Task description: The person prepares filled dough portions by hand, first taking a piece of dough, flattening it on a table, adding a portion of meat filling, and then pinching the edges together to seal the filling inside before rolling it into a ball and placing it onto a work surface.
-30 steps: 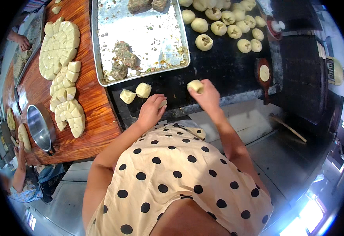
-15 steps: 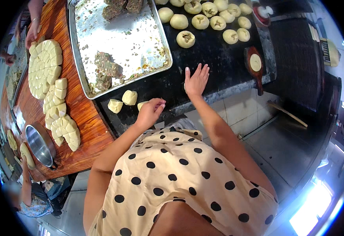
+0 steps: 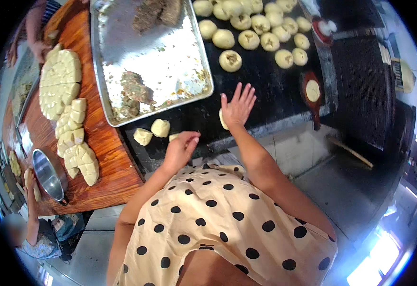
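Note:
My right hand [image 3: 238, 108] lies flat with its fingers spread, palm down on the black work surface [image 3: 189, 117]. A pale piece of dough [image 3: 223, 120] shows at the palm's left edge, partly under it. To the left, my left hand [image 3: 182, 148] is closed, its fingers curled together; whatever they may hold is hidden. Just behind its fingers a dough piece [image 3: 173, 137] peeks out. Two cut dough pieces [image 3: 160, 127] sit farther left, near the tray. Several round filled buns [image 3: 230, 61] with pleated or open tops stand at the far side.
A metal tray [image 3: 209, 78] holds lumps of meat-like filling [image 3: 137, 88]. On the wooden table [image 3: 118, 181] are cut dough [image 3: 60, 83] and a steel bowl [image 3: 50, 174]. A wooden paddle [image 3: 312, 107] bears a pale disc. Other people's hands [image 3: 40, 50] work at left.
The view has shifted, so the surroundings sit slightly lower. My right hand now has a dough piece showing at its palm's left edge. My left hand stays curled in nearly the same place.

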A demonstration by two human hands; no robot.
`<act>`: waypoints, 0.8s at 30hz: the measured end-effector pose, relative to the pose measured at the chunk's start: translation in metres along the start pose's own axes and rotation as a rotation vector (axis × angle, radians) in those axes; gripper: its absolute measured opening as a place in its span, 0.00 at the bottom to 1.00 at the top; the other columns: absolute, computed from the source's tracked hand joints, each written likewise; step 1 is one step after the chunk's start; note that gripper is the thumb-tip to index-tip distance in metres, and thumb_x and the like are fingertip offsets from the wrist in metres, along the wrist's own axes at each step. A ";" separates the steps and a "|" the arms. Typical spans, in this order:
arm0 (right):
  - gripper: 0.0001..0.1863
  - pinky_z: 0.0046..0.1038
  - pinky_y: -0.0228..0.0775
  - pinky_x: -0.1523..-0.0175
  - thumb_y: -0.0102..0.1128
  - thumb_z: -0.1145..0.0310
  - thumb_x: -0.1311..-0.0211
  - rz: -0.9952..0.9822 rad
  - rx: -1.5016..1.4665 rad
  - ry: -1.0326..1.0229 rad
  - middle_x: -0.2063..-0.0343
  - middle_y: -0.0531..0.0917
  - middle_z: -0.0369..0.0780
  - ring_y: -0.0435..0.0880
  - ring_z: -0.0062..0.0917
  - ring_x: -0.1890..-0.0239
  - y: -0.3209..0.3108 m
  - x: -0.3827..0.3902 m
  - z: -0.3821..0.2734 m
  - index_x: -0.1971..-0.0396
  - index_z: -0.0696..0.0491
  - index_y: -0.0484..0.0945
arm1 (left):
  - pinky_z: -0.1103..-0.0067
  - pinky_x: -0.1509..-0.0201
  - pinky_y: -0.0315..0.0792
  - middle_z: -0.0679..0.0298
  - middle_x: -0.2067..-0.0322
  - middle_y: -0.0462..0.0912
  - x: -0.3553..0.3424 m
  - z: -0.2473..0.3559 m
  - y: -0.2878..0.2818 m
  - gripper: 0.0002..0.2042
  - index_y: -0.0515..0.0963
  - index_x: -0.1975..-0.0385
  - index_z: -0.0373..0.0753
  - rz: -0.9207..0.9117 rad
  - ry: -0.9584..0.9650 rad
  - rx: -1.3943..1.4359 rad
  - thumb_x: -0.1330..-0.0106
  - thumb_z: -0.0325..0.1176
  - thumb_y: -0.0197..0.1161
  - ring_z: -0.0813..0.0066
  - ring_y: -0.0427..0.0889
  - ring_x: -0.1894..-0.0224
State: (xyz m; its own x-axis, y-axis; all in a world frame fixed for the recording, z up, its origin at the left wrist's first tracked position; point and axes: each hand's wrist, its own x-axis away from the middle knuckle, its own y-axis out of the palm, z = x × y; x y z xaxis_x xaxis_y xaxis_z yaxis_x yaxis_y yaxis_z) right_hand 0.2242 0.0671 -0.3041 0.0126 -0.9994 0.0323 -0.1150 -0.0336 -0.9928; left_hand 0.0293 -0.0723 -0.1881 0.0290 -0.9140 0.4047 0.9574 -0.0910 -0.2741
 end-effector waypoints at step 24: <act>0.39 0.50 0.36 0.24 0.53 0.52 0.33 0.088 -0.162 -0.298 0.28 0.53 0.55 0.49 0.46 0.25 -0.006 0.014 -0.024 0.30 0.60 0.56 | 0.78 0.56 0.75 0.58 0.61 0.85 0.052 0.010 -0.030 0.10 0.81 0.55 0.33 -0.038 -0.074 -0.083 0.29 0.31 0.59 0.73 0.83 0.62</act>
State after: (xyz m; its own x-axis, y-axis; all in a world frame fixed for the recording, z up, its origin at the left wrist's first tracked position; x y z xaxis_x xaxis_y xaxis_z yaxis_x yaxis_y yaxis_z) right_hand 0.2012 0.0528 -0.2949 0.2824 -0.9529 -0.1109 -0.2839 0.0275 -0.9585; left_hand 0.0047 -0.1135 -0.1502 0.0169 -0.8778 0.4787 0.9311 -0.1607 -0.3275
